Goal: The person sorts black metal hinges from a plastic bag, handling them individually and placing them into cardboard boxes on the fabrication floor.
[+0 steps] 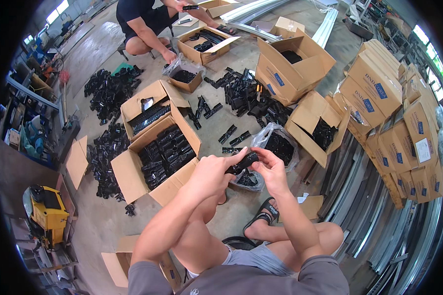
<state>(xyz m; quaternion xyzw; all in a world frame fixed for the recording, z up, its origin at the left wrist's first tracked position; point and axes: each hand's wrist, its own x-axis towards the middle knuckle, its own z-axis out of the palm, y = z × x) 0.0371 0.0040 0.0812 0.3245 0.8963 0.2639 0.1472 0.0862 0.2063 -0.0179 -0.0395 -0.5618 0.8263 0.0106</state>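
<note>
Grey shirt (261,281) nearest, both hands (214,172) (271,169) hold one black piece (246,161) between them.

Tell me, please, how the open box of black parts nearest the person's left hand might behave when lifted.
The box is probably heavy to lift, being packed with black parts. Its open flaps may swing, as they splay outward.

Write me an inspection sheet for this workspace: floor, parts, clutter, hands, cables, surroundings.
Surface: grey floor, partly covered by piles.
Job's things: loose parts in heaps; more inside an open box.
Clutter: cardboard sheet at left.
Hands: left hand and right hand both hold a black part.
Cables: pale strands far off; cannot tell if cable.
Surroundings: another person, stacked boxes, yellow machine.
</note>
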